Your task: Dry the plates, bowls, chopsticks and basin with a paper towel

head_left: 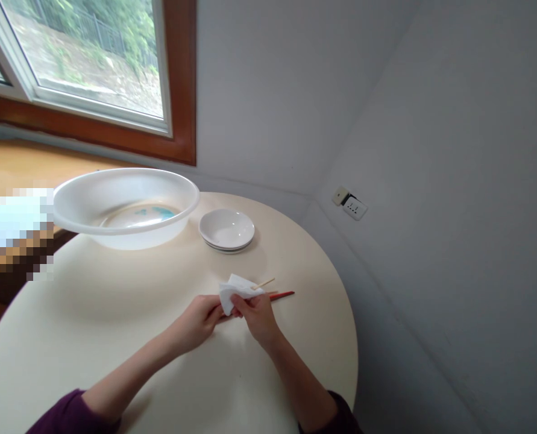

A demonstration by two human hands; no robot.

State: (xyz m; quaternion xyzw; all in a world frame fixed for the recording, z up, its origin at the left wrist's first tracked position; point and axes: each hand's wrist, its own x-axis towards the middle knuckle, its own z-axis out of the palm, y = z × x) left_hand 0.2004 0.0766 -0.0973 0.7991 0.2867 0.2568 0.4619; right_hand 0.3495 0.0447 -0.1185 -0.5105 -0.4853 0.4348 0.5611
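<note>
Close together above the table, my two hands are closed around a white tissue and some thin sticks that look like chopsticks. The tissue [238,289] is crumpled and pinched under the thumb of my right hand [260,316]. My left hand [204,316] is closed at the left ends of the chopsticks, its fingertips partly hidden by the tissue. A red chopstick [284,295] points out to the right, past my right hand. A pale wooden chopstick [264,283] sticks out above it. Hands and tissue cover the middle of the sticks.
Beyond my hands, a small stack of white bowls [227,232] stands on the round cream table [160,374]. To its left is a large translucent basin [128,235]. A wooden surface [46,160] runs below the window; walls rise behind and at right.
</note>
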